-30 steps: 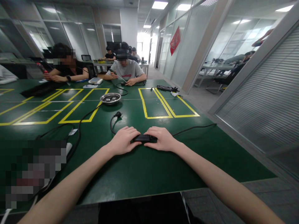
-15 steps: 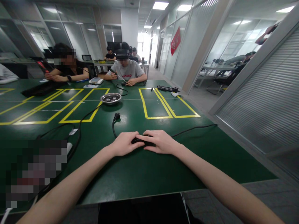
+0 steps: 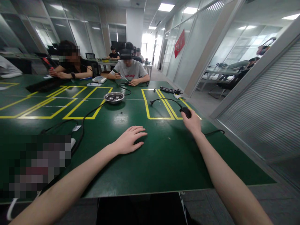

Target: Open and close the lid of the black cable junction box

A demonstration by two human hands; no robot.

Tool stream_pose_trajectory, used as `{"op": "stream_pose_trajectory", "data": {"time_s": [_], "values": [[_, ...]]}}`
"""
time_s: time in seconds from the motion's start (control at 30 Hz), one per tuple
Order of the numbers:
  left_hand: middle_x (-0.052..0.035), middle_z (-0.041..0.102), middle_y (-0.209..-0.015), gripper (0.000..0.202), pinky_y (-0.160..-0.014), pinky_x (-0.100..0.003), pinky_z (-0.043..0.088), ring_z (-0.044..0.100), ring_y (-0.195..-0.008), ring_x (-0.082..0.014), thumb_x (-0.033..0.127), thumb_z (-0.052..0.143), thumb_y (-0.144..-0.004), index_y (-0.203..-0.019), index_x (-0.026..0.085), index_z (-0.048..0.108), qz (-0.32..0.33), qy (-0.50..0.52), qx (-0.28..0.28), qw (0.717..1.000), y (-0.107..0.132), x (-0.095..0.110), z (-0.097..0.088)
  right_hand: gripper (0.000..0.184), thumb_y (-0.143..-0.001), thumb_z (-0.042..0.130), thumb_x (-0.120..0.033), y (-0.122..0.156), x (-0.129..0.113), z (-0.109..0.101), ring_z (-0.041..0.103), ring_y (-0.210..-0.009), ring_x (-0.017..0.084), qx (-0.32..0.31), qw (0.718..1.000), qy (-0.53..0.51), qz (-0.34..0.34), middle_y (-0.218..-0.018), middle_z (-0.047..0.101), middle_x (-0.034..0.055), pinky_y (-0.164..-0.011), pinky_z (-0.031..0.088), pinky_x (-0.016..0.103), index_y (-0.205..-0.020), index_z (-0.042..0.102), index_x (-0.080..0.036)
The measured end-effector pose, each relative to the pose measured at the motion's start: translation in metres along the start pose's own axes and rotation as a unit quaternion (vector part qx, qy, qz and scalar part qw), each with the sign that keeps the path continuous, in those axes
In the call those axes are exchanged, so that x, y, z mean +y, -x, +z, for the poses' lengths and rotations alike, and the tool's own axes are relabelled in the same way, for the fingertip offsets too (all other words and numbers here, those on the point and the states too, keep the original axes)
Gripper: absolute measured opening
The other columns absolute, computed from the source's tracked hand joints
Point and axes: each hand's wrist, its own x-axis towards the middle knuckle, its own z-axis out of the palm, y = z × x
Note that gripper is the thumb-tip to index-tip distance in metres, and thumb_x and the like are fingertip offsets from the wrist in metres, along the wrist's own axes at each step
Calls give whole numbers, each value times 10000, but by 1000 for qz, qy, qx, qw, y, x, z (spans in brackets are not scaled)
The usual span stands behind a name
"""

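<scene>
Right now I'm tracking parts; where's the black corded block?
In the head view, the block is right of centre, held in the right hand near yellow tape.

Scene is viewed from the wearer's head, forward and down across the table [image 3: 159, 168]; its near edge is framed close at 6 o'clock, the corridor [image 3: 160, 73] far off at 12.

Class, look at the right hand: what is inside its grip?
The right hand holds a black power adapter; one end shows, with a cord running to a plug. The hand covers the rest.
</scene>
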Motion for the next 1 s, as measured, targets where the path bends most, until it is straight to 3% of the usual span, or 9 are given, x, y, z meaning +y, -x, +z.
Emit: {"op": "stream_pose_trajectory", "data": {"time_s": [0.1,0.23,0.5,0.6,0.87,1.0], "values": [[-105,645,-1400,352,-1161,-489,440,540,-1361,-271,299,593,-991,-1334,229,635,-11,13,-10,1000,0,0,3,535,-940,564,-541,-7,21,1,676,-1117,331,-24,996,49,70,-1193,721,162,-932,525,415,-1343,605,-193],[-98,657,-1382,326,-1152,-475,448,565,-1332,-261,317,585,-997,-1305,233,653,-21,22,-17,999,0,-1,3,557,-929,598,-550,-8,31,7,673,-1134,343,-63,988,90,106,-1210,700,181,-952,515,450,-1360,588,-198],[-103,650,-1391,306,-1142,-471,455,574,-1319,-261,319,570,-1004,-1276,227,676,-29,22,-28,999,-1,0,2,534,-973,538,-496,-7,34,-6,667,-1132,356,27,985,84,149,-1233,675,176,-948,526,490,-1428,524,-218],[-112,647,-1395,307,-1146,-475,449,572,-1321,-266,315,570,-1003,-1271,214,681,-34,23,-33,999,-1,0,2,544,-961,555,-495,-5,34,-10,671,-1120,358,21,981,85,171,-1218,677,181,-954,529,493,-1418,539,-201],[-115,651,-1390,308,-1140,-484,453,585,-1308,-265,309,569,-1000,-1272,219,682,-33,20,-31,999,-2,2,1,548,-922,572,-568,-9,38,-4,648,-1127,402,-1,983,114,141,-1204,639,247,-907,548,504,-1182,726,-111],[-106,652,-1388,302,-1138,-474,456,586,-1306,-258,309,567,-1002,-1271,231,681,-30,16,-31,999,-2,2,1,521,-972,491,-522,-14,47,2,661,-1082,379,34,986,66,151,-1121,698,227,-897,533,488,-1271,693,-145]]}}
